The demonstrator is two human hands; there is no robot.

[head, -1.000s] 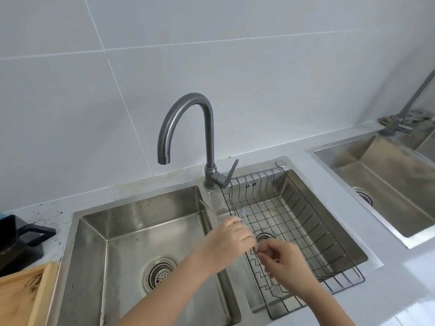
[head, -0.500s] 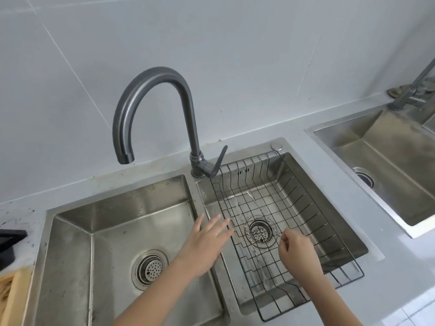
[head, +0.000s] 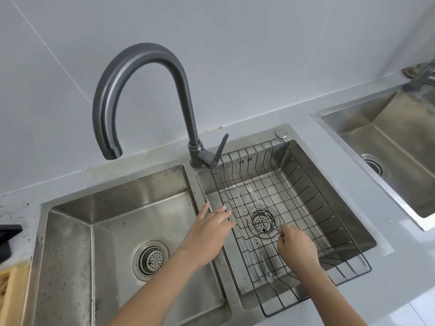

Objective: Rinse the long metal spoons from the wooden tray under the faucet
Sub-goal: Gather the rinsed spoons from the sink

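Where we stand nearest: wooden tray (head: 9, 285) at near left, contents unclear.
Right hand (head: 297, 250): we pinch something thin over the wire rack (head: 329, 231), likely setting it down.
Left hand (head: 207, 234): fingers spread, empty, over the divider.
Utensils (head: 253, 201): thin pieces draining on the rack.
Faucet (head: 141, 97): far, dry.

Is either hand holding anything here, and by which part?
Left hand holds nothing. Right hand pinches one end of a thin utensil lying in the wire basket.
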